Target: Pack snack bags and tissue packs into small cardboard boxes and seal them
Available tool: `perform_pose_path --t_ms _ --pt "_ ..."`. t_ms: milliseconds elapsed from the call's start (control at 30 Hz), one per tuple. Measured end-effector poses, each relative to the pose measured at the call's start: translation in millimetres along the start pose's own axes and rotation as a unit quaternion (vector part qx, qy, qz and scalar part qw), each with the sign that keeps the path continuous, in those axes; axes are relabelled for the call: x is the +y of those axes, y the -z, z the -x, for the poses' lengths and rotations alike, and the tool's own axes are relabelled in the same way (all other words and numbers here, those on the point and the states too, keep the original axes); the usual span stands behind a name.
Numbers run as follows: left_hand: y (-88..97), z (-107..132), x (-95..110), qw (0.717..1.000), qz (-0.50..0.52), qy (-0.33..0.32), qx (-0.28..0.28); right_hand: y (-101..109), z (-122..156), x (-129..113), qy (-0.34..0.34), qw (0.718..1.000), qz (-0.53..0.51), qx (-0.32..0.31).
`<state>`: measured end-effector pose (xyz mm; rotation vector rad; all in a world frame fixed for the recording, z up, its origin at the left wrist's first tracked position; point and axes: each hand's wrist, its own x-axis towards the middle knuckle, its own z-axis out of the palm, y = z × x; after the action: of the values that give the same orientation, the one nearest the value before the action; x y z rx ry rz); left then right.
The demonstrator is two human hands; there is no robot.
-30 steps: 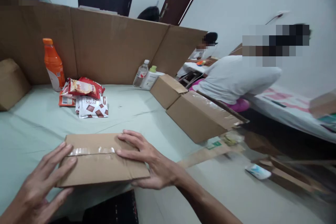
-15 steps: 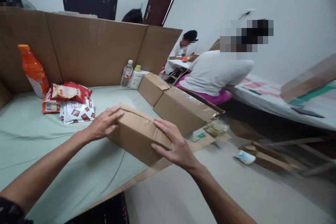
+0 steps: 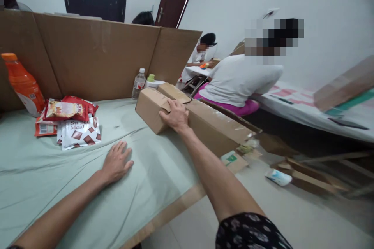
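Box (image 3: pixel 151 113) sits just beside the cartons (image 3: pixel 217 118), so I judge placing nearly done, release pending: my left hand (image 3: pixel 117 161) lies empty, my right hand (image 3: pixel 177 114) covers the box's end, clasping or pressing unclear.

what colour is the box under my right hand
The box is brown, clearest in the head view.

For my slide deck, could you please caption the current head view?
Right hand on a box, left hand open near packets on green cloth.
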<state>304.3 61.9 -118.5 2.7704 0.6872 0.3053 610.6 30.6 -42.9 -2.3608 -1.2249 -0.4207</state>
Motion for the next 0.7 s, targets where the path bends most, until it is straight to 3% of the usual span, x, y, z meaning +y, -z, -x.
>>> perform_pose_path --t_ms 200,367,467,533,567,600,700 --pt "-4.5 10.6 2.9 1.0 -0.01 -0.017 -0.009 -6.6 -26.9 -8.3 -0.041 0.995 0.069 -0.059" --pt "-4.1 9.4 6.3 0.999 -0.018 -0.028 -0.005 1.7 -22.4 -16.8 -0.051 0.993 0.078 -0.076" --pt "-4.1 13.0 11.5 0.999 -0.028 -0.029 0.001 -0.3 5.0 -20.0 -0.04 0.998 0.057 -0.006" --pt "-4.8 14.3 14.7 0.999 -0.035 -0.033 0.001 -11.9 33.0 -20.6 0.015 0.997 -0.006 0.075" --pt "-5.4 14.2 15.6 0.999 -0.038 -0.035 0.0 -21.0 48.2 -21.9 0.062 0.993 -0.054 0.084" --pt "-6.2 13.9 16.2 0.998 -0.041 -0.039 -0.001 -32.0 63.4 -24.7 0.102 0.987 -0.104 0.063" --pt "-8.6 15.4 18.7 0.998 -0.047 -0.048 -0.005 -69.8 103.4 -47.5 0.148 0.963 -0.208 -0.081"
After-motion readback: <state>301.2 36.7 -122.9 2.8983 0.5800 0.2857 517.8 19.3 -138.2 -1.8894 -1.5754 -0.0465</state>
